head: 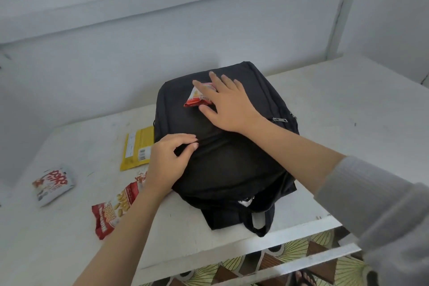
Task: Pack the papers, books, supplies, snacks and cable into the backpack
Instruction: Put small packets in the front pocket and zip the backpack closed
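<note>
A black backpack [232, 165] lies flat on the white table [336, 104], its straps toward me. My right hand [226, 102] rests on the bag's far part, thumb and fingers closed around a small red and white snack packet [197, 96]. My left hand [170, 158] pinches the black fabric at the bag's left side, near a front pocket edge. To the left of the bag lie a yellow packet [137, 148], a red peanut snack bag [113, 209] partly under my left forearm, and a white and red snack pouch [53, 184]. No papers, books or cable show.
A white wall with a ledge rises right behind the table. A zipper pull [279, 119] sits on the bag's right side. The table's front edge [232, 253] is near me, with a patterned floor and a sandalled foot [304, 277] below.
</note>
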`<state>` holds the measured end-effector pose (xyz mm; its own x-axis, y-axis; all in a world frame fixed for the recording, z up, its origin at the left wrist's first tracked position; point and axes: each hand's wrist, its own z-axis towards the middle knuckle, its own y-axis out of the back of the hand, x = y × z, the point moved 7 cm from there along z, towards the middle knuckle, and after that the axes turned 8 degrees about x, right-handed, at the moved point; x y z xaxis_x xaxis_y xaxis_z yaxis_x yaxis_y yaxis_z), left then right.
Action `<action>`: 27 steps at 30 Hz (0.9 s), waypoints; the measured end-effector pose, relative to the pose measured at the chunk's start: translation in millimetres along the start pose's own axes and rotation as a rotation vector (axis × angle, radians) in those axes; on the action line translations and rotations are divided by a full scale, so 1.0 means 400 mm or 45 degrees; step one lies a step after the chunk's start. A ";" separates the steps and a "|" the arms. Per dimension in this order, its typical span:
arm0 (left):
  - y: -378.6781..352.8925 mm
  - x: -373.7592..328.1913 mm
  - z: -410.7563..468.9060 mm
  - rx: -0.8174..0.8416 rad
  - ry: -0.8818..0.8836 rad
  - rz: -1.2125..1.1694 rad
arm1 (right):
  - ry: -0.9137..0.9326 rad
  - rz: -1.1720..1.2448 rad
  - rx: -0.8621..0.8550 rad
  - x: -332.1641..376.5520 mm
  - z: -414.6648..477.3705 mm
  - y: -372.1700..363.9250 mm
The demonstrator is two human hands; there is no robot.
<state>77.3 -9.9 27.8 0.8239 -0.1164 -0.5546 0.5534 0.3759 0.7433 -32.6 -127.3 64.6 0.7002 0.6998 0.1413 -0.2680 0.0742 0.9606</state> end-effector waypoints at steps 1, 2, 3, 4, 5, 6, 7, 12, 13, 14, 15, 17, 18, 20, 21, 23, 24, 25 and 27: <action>0.005 0.004 -0.004 -0.015 0.019 -0.006 | -0.025 -0.009 0.088 -0.007 0.026 -0.014; 0.008 0.006 -0.007 -0.030 0.031 -0.009 | -0.031 -0.013 0.162 -0.011 0.047 -0.025; 0.010 0.007 -0.009 -0.041 0.037 -0.008 | -0.023 -0.014 0.214 -0.013 0.063 -0.032; 0.011 0.007 -0.011 -0.047 0.038 -0.006 | -0.007 -0.010 0.230 -0.014 0.073 -0.034; 0.011 0.007 -0.011 -0.047 0.035 -0.002 | 0.008 0.010 0.210 -0.016 0.078 -0.029; 0.011 0.006 -0.011 -0.043 0.030 0.007 | 0.017 0.053 0.167 -0.018 0.079 -0.020; 0.010 0.003 -0.010 -0.035 0.017 0.025 | 0.026 0.118 0.117 -0.022 0.074 -0.009; -0.004 -0.012 0.010 0.069 -0.044 0.078 | 0.114 0.535 -0.133 -0.015 -0.017 0.050; -0.008 -0.018 0.017 0.085 -0.057 0.089 | 0.127 0.612 -0.197 -0.012 -0.044 0.062; -0.009 -0.025 0.026 0.086 -0.079 0.105 | 0.139 0.670 -0.261 -0.008 -0.073 0.072; -0.006 -0.035 0.036 0.069 -0.104 0.115 | 0.155 0.702 -0.325 -0.004 -0.103 0.082; 0.015 -0.051 0.057 -0.006 -0.122 0.087 | 0.188 0.738 -0.446 0.008 -0.167 0.099; 0.033 -0.055 0.069 -0.060 -0.120 0.058 | 0.204 0.757 -0.504 0.013 -0.200 0.106; 0.073 -0.065 0.091 -0.171 -0.133 0.011 | 0.236 0.758 -0.572 0.025 -0.260 0.115; 0.092 -0.074 0.101 -0.214 -0.154 0.006 | 0.246 0.732 -0.560 0.034 -0.282 0.112; 0.128 -0.102 0.118 -0.302 -0.211 0.056 | 0.277 0.636 -0.481 0.054 -0.305 0.096; 0.145 -0.117 0.124 -0.355 -0.240 0.101 | 0.287 0.583 -0.437 0.062 -0.306 0.085; 0.161 -0.134 0.128 -0.404 -0.271 0.149 | 0.279 0.541 -0.400 0.067 -0.302 0.074; 0.183 -0.157 0.133 -0.478 -0.333 0.249 | 0.207 0.504 -0.349 0.070 -0.282 0.060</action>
<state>72.4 -23.9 137.0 0.9376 -0.2192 -0.2701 0.3428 0.7133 0.6113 -94.1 -25.6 64.6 0.4036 0.8118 0.4220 -0.6712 -0.0508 0.7395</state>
